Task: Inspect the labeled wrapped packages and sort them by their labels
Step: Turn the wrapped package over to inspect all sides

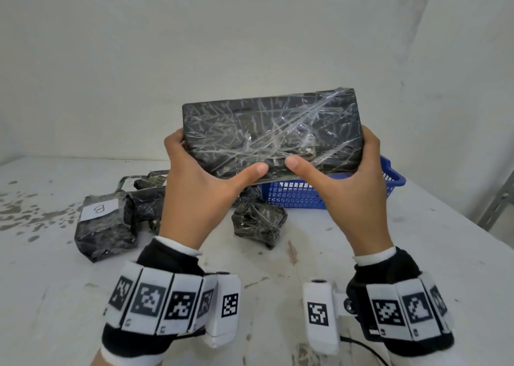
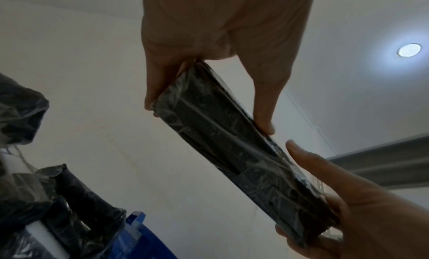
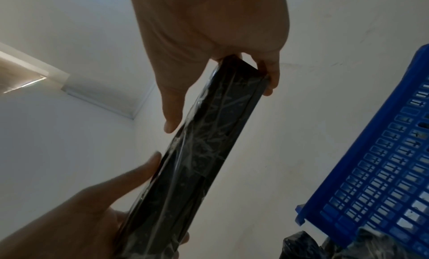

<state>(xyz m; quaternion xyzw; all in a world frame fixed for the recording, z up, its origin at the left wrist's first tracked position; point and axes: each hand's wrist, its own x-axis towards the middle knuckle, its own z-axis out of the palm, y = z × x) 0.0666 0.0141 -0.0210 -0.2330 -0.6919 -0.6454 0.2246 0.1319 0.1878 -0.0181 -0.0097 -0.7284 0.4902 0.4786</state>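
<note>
Gripping a flat, rectangular, crinkly film-wrapped black package (image 1: 272,132), both hands.

You held a black package (image 1: 272,132) streaked with shiny clear film; a blue lattice basket (image 1: 303,196), a white label (image 1: 99,209), and your black-and-white checker-marked wristbands (image 1: 155,299) showed too.

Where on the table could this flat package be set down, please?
Bare table lies between the small package and the right hand, below the blue basket. Crowded: the pile round the B-labelled package.
</note>
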